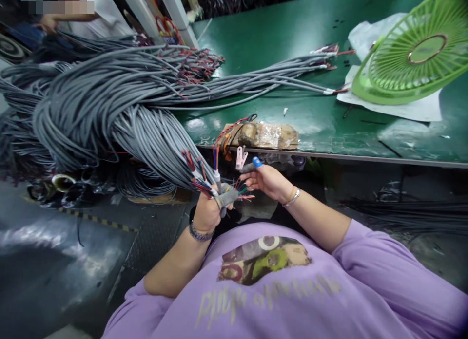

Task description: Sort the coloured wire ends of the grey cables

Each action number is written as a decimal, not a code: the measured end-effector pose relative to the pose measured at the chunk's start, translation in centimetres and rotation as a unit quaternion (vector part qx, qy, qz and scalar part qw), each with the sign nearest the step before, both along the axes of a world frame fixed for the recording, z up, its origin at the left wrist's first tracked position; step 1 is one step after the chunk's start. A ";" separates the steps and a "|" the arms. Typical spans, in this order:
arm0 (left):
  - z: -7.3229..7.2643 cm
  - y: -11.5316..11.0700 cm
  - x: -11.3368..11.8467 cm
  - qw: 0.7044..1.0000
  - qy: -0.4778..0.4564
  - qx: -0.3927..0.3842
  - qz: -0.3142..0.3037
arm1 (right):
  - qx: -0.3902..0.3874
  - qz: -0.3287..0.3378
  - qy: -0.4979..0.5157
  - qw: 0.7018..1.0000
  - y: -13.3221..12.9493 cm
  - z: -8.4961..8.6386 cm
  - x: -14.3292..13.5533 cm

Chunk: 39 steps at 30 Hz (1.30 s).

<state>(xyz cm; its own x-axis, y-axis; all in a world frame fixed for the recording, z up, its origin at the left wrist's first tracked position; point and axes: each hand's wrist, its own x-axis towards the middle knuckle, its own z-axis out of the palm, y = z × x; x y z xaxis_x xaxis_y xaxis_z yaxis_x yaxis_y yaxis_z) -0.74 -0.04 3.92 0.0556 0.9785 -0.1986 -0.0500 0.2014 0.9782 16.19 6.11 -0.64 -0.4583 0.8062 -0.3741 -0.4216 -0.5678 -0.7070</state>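
Note:
My left hand (pixel 209 210) is closed around the ends of several grey cables (pixel 217 180), with grey wrapping on its fingers. Red, blue and orange wire ends (pixel 190 161) stick up from that grip, and thin green, black and pink wires (pixel 243 193) fan out to its right. My right hand (pixel 266 180) is held just beside these thin wires, its fingers partly spread, with a blue cap on one fingertip. Whether its fingertips touch a wire cannot be made out. A pink clothespin (pixel 241 158) stands at the table edge above my right hand.
A big heap of grey cables (pixel 80 95) lies over the left of the green table (pixel 321 134). A green fan (pixel 417 51) stands at the right. A taped wooden block (pixel 270 135) sits at the front edge. Another person's arm (pixel 69 18) shows at upper left.

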 end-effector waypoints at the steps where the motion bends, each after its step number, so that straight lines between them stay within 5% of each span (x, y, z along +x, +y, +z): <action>1: 0.1 0.2 0.3 1.000 -0.008 0.009 0.007 | -0.007 0.015 0.011 1.000 0.2 0.2 -0.1; 5: -0.2 1.0 1.4 0.998 -0.038 0.028 0.029 | 0.061 0.014 0.006 0.998 0.6 1.3 -1.0; 11: -0.8 1.6 2.1 0.997 -0.046 0.024 0.052 | 0.163 -0.155 -0.064 0.972 0.7 0.6 -2.4; 16: -1.2 1.7 2.1 0.997 -0.051 0.020 0.058 | 0.049 -0.092 0.043 0.994 1.3 1.1 -3.0; 20: -1.3 1.7 2.0 0.997 -0.050 0.018 0.055 | -0.014 -0.109 0.097 0.989 1.4 2.1 -3.3; 28: -1.2 1.9 2.1 0.998 -0.039 0.020 0.048 | -0.051 -0.126 0.127 0.983 1.5 2.0 -3.5; 39: -0.8 0.5 1.5 0.999 -0.023 0.033 0.027 | -0.029 -0.029 0.174 0.984 1.4 1.1 -2.3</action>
<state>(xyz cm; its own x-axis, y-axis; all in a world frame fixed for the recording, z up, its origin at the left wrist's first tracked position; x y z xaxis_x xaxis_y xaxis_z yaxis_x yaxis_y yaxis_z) 0.77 0.48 3.15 0.0090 0.9911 -0.1330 -0.1041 0.1332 0.9856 13.94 7.54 0.51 -0.5211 0.8166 -0.2483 -0.6648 -0.5707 -0.4820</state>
